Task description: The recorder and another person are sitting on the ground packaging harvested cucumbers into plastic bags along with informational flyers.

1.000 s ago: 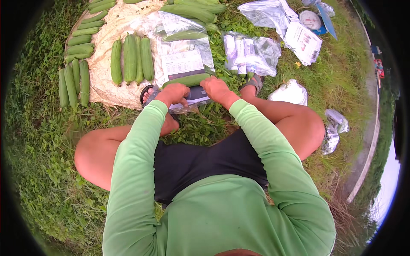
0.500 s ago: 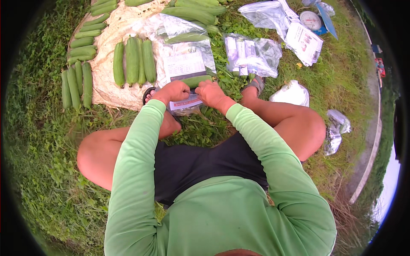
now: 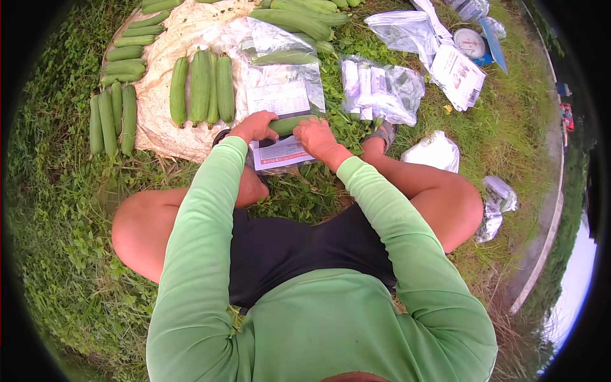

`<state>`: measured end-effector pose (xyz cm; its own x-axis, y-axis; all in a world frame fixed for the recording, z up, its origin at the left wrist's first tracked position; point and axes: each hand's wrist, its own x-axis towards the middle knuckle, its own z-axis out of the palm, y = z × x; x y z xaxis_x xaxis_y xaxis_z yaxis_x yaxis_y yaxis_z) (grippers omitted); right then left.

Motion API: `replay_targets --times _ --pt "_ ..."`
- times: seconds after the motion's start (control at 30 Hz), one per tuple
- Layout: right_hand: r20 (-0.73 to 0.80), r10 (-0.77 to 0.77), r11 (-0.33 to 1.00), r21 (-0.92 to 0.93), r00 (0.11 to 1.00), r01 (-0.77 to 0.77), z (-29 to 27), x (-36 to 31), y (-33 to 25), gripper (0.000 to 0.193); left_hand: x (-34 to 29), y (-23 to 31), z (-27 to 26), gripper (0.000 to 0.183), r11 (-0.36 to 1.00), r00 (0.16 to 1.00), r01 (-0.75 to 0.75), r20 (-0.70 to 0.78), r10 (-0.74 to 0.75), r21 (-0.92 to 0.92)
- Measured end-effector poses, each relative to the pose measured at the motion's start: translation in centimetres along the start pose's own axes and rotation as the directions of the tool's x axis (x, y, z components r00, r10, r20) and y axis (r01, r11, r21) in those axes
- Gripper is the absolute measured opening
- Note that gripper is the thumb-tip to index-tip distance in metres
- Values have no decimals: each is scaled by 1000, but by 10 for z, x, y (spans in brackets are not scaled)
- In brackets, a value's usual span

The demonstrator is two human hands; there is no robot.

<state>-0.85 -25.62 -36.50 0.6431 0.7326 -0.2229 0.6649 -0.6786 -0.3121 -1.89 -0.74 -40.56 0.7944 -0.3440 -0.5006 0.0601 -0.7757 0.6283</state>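
Note:
A green luffa gourd (image 3: 291, 124) lies crosswise on a printed newspaper sheet (image 3: 278, 153), which rests on clear plastic in front of my shins. My left hand (image 3: 256, 127) grips the gourd's left end, thumb on the near side and fingers over the far side. Curled fingers of my right hand (image 3: 315, 135) press on its right end, hiding that tip. Just beyond is another newspaper sheet (image 3: 278, 97) on a clear plastic bag (image 3: 312, 79), with a further luffa (image 3: 285, 58) lying at its far part.
Several luffas (image 3: 200, 86) stand in a row on a tan sack (image 3: 156, 130); more line its left edge. Wrapped gourds in a plastic bag (image 3: 382, 92), folded newspaper (image 3: 457, 75) and a dial scale (image 3: 470, 43) are at right. A white bag (image 3: 433, 153) sits by my right leg.
My left hand has opened from a closed grip and moved slightly up onto the gourd's left end. The near paper edge now lies flatter. The whole view has shifted a little.

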Motion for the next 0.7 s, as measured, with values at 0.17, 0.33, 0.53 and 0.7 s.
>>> replay_targets --times 0.17,0.33,0.53,0.7 --pt "14 21 1000 5 1000 -21 -6 30 -1 21 1 -27 1 49 948 988 84 150 -39 -306" --pt "73 56 993 -104 996 -49 4 48 32 20 16 -1 6 41 857 970 245 112 -217 -453" --pt "-205 -69 993 -104 976 48 10 53 22 17 14 -20 34 38 908 976 160 -72 -204 -387" --pt "-114 -201 961 -214 973 173 33 34 -8 17 11 -25 46 36 910 951 50 -260 -170 -412"
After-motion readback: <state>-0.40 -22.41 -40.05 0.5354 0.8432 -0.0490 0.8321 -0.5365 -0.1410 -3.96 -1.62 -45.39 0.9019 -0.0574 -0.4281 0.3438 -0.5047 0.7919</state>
